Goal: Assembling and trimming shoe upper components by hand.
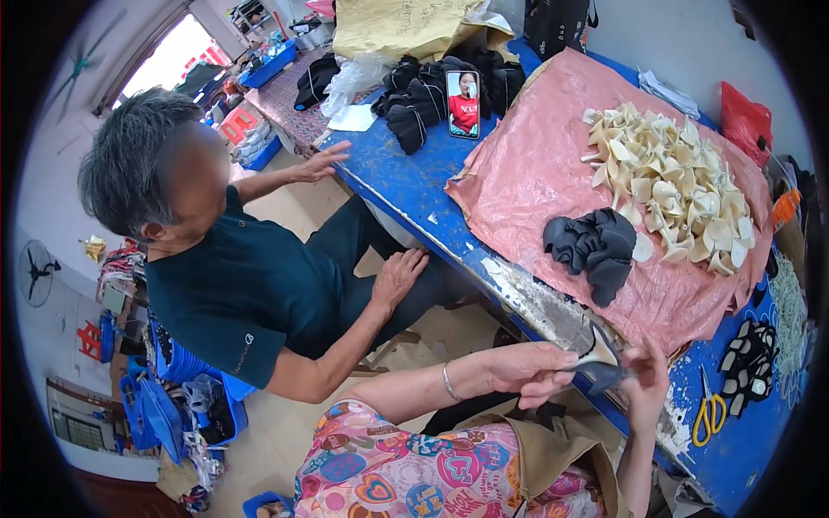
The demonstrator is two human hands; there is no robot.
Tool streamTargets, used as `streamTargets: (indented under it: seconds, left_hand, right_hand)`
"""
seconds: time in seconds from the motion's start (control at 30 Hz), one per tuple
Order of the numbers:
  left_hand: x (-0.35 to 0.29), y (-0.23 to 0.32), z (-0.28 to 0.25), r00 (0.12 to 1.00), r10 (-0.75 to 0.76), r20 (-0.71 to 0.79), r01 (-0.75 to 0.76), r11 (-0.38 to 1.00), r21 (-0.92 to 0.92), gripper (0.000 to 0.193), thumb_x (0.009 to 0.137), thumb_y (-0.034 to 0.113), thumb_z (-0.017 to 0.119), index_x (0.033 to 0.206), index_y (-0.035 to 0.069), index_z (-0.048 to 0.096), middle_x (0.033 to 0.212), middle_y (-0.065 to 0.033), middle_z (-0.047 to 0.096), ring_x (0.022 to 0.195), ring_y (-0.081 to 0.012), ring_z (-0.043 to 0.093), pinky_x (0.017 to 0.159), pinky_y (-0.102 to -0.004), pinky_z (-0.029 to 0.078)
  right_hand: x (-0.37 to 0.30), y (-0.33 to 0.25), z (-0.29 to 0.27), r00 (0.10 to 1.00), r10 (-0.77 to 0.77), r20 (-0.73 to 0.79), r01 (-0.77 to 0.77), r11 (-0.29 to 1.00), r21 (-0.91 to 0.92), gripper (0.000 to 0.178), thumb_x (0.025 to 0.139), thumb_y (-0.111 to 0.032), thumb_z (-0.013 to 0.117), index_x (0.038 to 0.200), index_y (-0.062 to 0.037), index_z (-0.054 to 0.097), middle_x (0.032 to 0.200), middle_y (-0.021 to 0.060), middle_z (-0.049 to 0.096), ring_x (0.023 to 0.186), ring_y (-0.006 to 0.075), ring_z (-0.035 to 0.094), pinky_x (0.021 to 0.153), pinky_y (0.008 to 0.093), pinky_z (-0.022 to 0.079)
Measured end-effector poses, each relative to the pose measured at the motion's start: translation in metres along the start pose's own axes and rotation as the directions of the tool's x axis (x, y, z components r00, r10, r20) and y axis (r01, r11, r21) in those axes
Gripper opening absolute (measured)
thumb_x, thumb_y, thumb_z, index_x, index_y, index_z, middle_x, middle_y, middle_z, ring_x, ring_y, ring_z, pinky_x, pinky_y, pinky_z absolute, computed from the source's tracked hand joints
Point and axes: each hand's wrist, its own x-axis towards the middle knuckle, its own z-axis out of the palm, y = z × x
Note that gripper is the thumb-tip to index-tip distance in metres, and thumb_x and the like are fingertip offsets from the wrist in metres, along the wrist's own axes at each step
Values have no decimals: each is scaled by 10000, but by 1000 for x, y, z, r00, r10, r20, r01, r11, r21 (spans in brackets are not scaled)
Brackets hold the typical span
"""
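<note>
The dark sock with a pale card insert sits between our hands at the near edge of the blue table; we judge it light and limp, stiffened only by the card, so it is best pinched at the cuff and along the card's edge. To the far left a seated person in a dark shirt leaves little room on that side. Our left hand is closed on the sock's near end, and our right hand pinches its other side. Farther off, dark socks and pale card inserts lie on the pink sheet. Yellow scissors lie right, near the table edge.
</note>
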Motion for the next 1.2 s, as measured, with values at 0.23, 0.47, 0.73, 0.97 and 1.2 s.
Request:
streamTargets:
  seconds: [0.23,0.47,0.73,0.97,1.2]
  left_hand:
    - [26,-15,6,997,-62,36,65,996,-60,424,976,399,335,707,94,455,396,-23,414,304,-159,457,314,-232,382]
    - [40,-18,-11,862,505,29,-466,769,437,341,958,342,414,993,14,500,860,-155,572,740,-219,606,641,-302,494]
    - [42,-35,1,549,829,108,-449,183,875,525,911,171,535,1359,-14,333,1376,-160,398,1255,-237,406,1029,-349,318]
    - [41,-37,-4,494,867,-67,-383,285,879,357,901,143,553,1194,-60,523,1256,-167,527,1180,-226,476,1008,-363,349]
    - [45,-40,-19,473,876,91,-397,120,910,313,881,63,557,1180,-26,530,1184,-165,575,977,-219,602,913,-348,425]
  right_hand:
    - [2,1,13,655,-659,370,681,305,-665,535,660,-49,732,1145,-6,511,993,136,554,924,299,550,804,384,451]
    - [4,10,24,743,-658,-120,448,623,-642,359,714,-37,737,1035,12,583,904,76,520,813,179,487,742,272,402]
    - [2,30,63,830,-479,-286,371,857,-358,367,685,125,658,1027,17,580,900,39,471,816,133,459,751,235,396]
    - [-2,32,75,848,-423,-319,338,896,-287,469,776,136,570,1216,14,462,868,52,555,778,113,550,726,246,479]
    - [-6,38,62,863,-450,-232,414,891,-189,182,812,126,550,918,-16,508,879,87,568,820,138,590,716,240,515]
